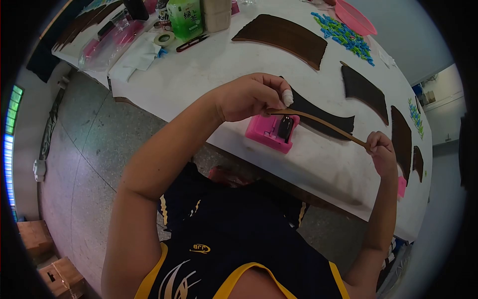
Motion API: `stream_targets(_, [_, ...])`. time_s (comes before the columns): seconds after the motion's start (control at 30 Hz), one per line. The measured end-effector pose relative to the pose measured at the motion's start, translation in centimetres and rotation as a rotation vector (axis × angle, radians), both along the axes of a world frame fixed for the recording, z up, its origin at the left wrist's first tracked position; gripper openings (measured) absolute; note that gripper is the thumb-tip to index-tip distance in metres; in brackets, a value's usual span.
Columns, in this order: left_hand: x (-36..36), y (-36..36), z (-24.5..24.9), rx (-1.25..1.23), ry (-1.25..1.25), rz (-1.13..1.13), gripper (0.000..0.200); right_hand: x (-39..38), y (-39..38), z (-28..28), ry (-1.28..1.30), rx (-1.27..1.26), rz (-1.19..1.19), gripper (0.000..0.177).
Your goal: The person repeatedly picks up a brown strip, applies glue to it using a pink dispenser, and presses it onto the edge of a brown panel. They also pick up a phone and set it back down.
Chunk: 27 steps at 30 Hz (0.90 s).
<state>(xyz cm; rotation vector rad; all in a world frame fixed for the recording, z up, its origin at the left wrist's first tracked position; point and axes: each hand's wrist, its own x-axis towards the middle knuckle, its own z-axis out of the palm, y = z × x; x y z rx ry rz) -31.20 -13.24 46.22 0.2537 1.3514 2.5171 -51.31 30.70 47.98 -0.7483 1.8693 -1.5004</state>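
Note:
A thin brown strip (326, 124) is stretched between my two hands above the table. My left hand (251, 95) pinches its left end; one fingertip has a white wrapping. My right hand (382, 151) grips the other end with curled fingers. Just below my left hand, near the table's front edge, sits a pink box-like holder (266, 140) with a shiny black object (285, 127) in it. Behind the strip lies a dark curved flat piece (321, 112), partly hidden by my left hand.
More dark flat pieces (284, 37) lie across the white table (209, 70). Blue and green small pieces (343, 37) are heaped by a pink basket (356, 17). At the back left stand a green bottle (184, 20), a tape roll (164, 38) and thread snips (191, 44).

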Motion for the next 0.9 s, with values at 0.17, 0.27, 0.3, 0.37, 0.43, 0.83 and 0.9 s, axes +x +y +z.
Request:
stream_targets(0.17, [0.9, -1.3, 0.0, 0.046, -0.034, 0.046, 0.017, 2.5, -1.3, -0.9, -0.339, -0.321, 0.015, 0.015])
stream_targets(0.27, [1.4, -2.4, -0.7, 0.086, -0.002, 0.052, 0.017, 4.1, -2.2, -0.7, -0.445, -0.484, 0.044, 0.022])
stream_targets(0.3, [1.6, -2.5, -0.6, 0.083, 0.003, 0.038, 0.017, 4.5, -2.4, -0.7, -0.436, -0.489, 0.033, 0.022])
stream_targets(0.37, [2.1, -2.7, -0.7, 0.055, -0.071, 0.155, 0.018, 5.1, -2.9, -0.8, -0.508, -0.6, 0.081, 0.029])
stream_targets(0.43, [2.4, -3.5, -1.6, 0.063, -0.06, 0.146, 0.018, 5.8, -3.5, -0.8, -0.491, -0.631, 0.078, 0.031])
stream_targets(0.83, [4.2, -5.1, -2.4, 0.124, 0.005, 0.177, 0.017, 7.4, -6.5, -1.9, -0.394, -0.744, 0.07, 0.036])
stream_targets(0.9, [4.3, -5.6, -3.0, 0.133, 0.008, 0.18, 0.018, 7.6, -6.9, -1.9, -0.379, -0.753, 0.058, 0.036])
